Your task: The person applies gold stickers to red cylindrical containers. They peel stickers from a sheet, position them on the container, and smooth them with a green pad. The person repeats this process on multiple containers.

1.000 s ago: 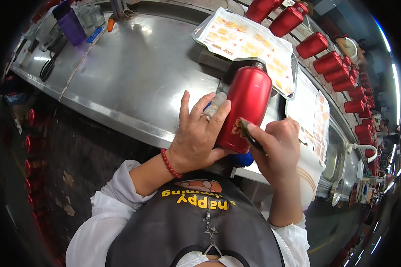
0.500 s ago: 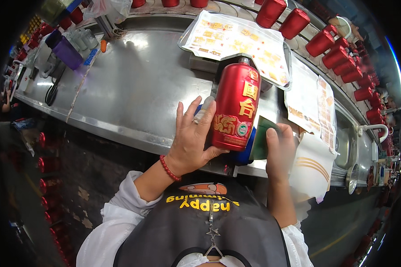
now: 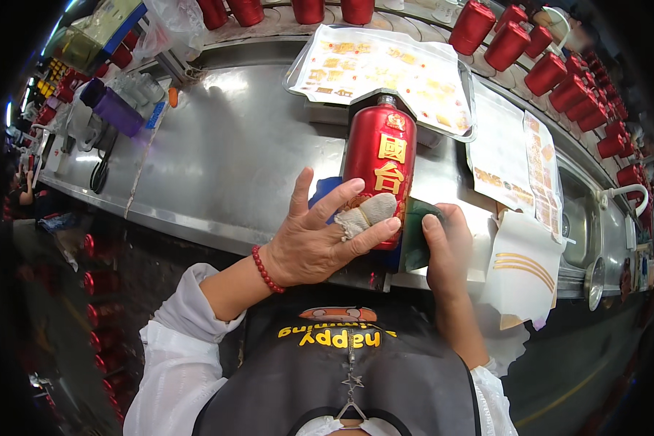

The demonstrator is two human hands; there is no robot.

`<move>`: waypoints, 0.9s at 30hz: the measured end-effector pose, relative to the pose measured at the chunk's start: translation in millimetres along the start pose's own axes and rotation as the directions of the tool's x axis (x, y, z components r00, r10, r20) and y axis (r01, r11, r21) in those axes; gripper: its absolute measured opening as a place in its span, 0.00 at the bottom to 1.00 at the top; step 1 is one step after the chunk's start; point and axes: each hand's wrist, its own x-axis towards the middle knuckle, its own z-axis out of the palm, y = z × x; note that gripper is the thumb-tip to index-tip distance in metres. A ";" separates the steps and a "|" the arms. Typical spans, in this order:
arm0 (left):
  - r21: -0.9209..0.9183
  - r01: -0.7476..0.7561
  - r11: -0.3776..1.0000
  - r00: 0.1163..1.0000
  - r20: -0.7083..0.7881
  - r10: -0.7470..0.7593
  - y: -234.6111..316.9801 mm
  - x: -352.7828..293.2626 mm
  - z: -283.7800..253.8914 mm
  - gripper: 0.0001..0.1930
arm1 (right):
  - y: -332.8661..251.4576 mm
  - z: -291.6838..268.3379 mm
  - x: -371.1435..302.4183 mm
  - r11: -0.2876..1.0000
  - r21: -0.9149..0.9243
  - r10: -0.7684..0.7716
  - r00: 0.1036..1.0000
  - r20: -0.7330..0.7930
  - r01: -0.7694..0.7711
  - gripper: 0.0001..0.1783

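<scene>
A red bottle [image 3: 370,152] with raised gold characters lies tilted back in a dark angular holder [image 3: 408,107], its neck pointing away from me. My left hand [image 3: 309,243] has its fingers spread over the bottle's lower front; a whitish cloth cover [image 3: 370,214] wraps one finger and rests on the gold pattern there. Thumb and fingers of my right hand [image 3: 449,247] pinch a thin dark green flexible sheet [image 3: 416,234] beside the bottle's lower right side. Blue cloth [image 3: 325,189] shows under the bottle. The lowest part of the bottle is hidden by my left hand.
Behind the holder, a tray [image 3: 292,78] bears a white sheet of gold stickers [image 3: 378,64]. More sticker sheets [image 3: 498,149] lie to the right, before a sink [image 3: 578,225]. Red bottles [image 3: 507,45] line the far conveyor. A purple bottle [image 3: 116,110] stands far left.
My left hand has shifted from the bottle's left side onto its lower front, the cloth-covered finger now on the pattern. The bottle has turned slightly leftward. My right hand still holds the green sheet.
</scene>
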 end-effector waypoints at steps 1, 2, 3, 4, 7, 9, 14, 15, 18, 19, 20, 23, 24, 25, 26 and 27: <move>-0.002 -0.023 1.000 1.000 0.003 0.023 -1.0 4.2 -1.6 0.27 | -0.3 -0.5 0.0 1.000 0.001 0.006 1.000 -0.003 -0.006 0.11; -0.046 -0.001 0.999 1.000 0.001 0.001 -1.5 5.8 -2.5 0.27 | -0.6 -0.8 0.3 1.000 0.002 0.013 1.000 -0.005 -0.013 0.11; -0.099 0.018 0.995 1.000 -0.001 -0.018 -1.9 6.6 -2.0 0.28 | -0.7 -1.4 0.1 1.000 0.003 0.002 1.000 -0.003 -0.002 0.12; -0.151 0.038 0.988 0.999 -0.001 -0.038 -2.7 7.5 -1.6 0.28 | -1.2 -1.9 -0.1 1.000 0.004 -0.009 1.000 0.000 0.009 0.12; -0.278 0.227 0.933 0.970 -0.024 -0.243 -1.8 4.3 -2.0 0.40 | -3.9 -2.3 0.6 0.997 -0.037 -0.072 0.997 0.008 0.073 0.12; -0.260 0.293 0.920 0.954 0.013 -0.300 -1.0 -0.7 0.0 0.46 | -6.0 -4.8 2.1 0.983 -0.125 -0.135 0.991 0.004 0.134 0.13; -0.347 0.306 0.887 0.948 0.029 -0.316 2.2 -3.4 5.9 0.49 | -23.8 -7.2 14.8 0.566 -0.613 -0.490 0.823 0.287 0.551 0.25; -0.363 0.306 0.880 0.948 0.038 -0.315 1.7 -2.7 6.0 0.49 | -20.8 -4.3 19.7 0.354 -0.663 -0.533 0.725 0.436 0.660 0.35; -0.346 0.301 0.889 0.951 0.043 -0.305 0.8 -2.7 6.5 0.50 | -29.8 12.7 13.9 0.311 -0.603 -0.495 0.667 0.557 0.735 0.36; -0.344 0.298 0.890 0.952 0.035 -0.305 0.7 -2.9 6.2 0.51 | -28.5 11.9 13.4 0.293 -0.611 -0.491 0.664 0.564 0.735 0.35; -0.342 0.295 0.892 0.952 0.028 -0.304 0.9 -2.7 5.9 0.51 | -26.2 9.5 13.1 0.275 -0.619 -0.487 0.662 0.570 0.736 0.35; -0.345 0.290 0.892 0.953 0.020 -0.302 1.1 -2.1 5.8 0.51 | -26.5 6.1 13.2 0.250 -0.624 -0.480 0.655 0.584 0.740 0.32; -0.347 0.285 0.893 0.954 0.017 -0.298 0.8 -1.7 6.0 0.51 | -27.1 5.4 13.3 0.245 -0.624 -0.482 0.652 0.586 0.742 0.31; -0.346 0.286 0.894 0.954 0.017 -0.298 0.9 -1.7 6.3 0.51 | -27.3 4.4 13.2 0.244 -0.622 -0.489 0.649 0.583 0.744 0.30; -0.346 0.286 0.894 0.954 0.018 -0.299 1.1 -1.9 6.6 0.51 | -27.4 3.5 13.0 0.244 -0.620 -0.496 0.646 0.581 0.745 0.30; -0.345 0.288 0.894 0.954 0.020 -0.299 1.4 -2.4 6.8 0.51 | -27.3 3.1 12.6 0.246 -0.618 -0.502 0.643 0.578 0.747 0.30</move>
